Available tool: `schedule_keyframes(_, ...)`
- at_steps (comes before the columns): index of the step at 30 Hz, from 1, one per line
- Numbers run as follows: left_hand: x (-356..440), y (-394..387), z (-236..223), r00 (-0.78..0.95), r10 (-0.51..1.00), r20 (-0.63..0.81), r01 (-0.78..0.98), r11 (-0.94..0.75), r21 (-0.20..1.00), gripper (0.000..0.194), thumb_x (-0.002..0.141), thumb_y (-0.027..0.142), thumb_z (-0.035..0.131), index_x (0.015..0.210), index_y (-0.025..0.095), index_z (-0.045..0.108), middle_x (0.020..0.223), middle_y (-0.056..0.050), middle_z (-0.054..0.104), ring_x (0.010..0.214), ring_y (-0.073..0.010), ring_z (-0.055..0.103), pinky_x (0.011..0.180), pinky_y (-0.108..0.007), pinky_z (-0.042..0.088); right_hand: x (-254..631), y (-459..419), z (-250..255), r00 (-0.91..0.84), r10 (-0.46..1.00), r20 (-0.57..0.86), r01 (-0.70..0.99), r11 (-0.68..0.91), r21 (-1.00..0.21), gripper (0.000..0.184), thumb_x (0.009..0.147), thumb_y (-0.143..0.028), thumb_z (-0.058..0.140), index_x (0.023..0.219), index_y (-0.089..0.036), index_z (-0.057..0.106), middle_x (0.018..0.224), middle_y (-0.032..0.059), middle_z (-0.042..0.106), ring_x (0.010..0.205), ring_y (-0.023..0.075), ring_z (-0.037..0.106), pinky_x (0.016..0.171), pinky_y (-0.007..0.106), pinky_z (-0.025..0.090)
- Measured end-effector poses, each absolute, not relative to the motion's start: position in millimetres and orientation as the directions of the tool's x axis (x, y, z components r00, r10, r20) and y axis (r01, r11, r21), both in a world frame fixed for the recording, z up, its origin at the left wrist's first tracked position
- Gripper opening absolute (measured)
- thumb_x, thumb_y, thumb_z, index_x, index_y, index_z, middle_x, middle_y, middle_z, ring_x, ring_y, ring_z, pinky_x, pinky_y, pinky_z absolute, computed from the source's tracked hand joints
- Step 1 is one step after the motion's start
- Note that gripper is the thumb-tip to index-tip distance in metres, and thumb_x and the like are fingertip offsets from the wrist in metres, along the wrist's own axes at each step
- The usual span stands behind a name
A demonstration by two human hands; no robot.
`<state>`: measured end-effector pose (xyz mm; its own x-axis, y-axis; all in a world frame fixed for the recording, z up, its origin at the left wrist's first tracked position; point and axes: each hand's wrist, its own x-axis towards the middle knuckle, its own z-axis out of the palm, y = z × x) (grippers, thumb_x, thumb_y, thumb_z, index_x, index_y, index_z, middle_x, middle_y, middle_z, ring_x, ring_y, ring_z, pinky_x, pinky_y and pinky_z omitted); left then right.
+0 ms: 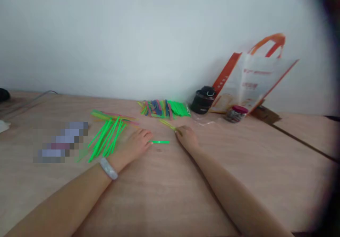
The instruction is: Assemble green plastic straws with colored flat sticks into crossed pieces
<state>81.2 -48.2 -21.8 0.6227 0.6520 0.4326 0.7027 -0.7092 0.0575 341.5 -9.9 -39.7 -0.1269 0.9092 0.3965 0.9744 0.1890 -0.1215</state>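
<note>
My left hand [139, 141], with a pale bracelet at its wrist, rests low over the table, fingers closed at one end of a thin green straw-like strip [160, 142]. That strip points right, toward my other hand. A thin yellow strip [168, 124] runs up and left from my right hand [187, 136], whose fingers are pinched on its near end. Just left of my left hand lies a loose pile of long green strips [107, 136]. Yellow and pink strips [114, 115] lie across the pile's far end. The fingertips are partly blurred.
By the wall sit bundled multicoloured strips [158, 108] and a green bundle [180, 108] in clear plastic. Right of them stand a black bottle [203, 100], a red-lidded jar [236, 114] and a white-and-orange bag [255, 77]. A blurred-out object [63, 139] lies at left.
</note>
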Motion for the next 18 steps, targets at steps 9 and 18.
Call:
schedule_keyframes(9,88.2,-49.2,-36.7,0.652,0.675,0.346,0.670,-0.726,0.154,0.017,0.090,0.026,0.043,0.097,0.017,0.056,0.097,-0.006,0.060,0.095,-0.0193,0.054,0.086,-0.035,0.043,338.8,-9.6,-40.9,-0.153,0.907,0.391,0.958,0.233,-0.166,0.021,0.084,-0.020,0.046,0.090,-0.015,0.066,0.094,0.0089,0.063,0.091,0.0173,0.053,0.083,0.027,0.039)
schedule_keyframes(18,98.1,-58.0,-30.2,0.653,0.690,0.312,0.677,-0.716,0.168,0.013,0.088,0.026,0.046,0.093,0.016,0.055,0.096,-0.006,0.058,0.093,-0.0196,0.053,0.085,-0.034,0.043,338.2,-7.8,-41.4,-0.137,0.912,0.386,0.969,0.204,-0.139,0.020,0.084,-0.022,0.046,0.090,-0.015,0.064,0.093,0.0088,0.063,0.091,0.0177,0.053,0.081,0.026,0.038)
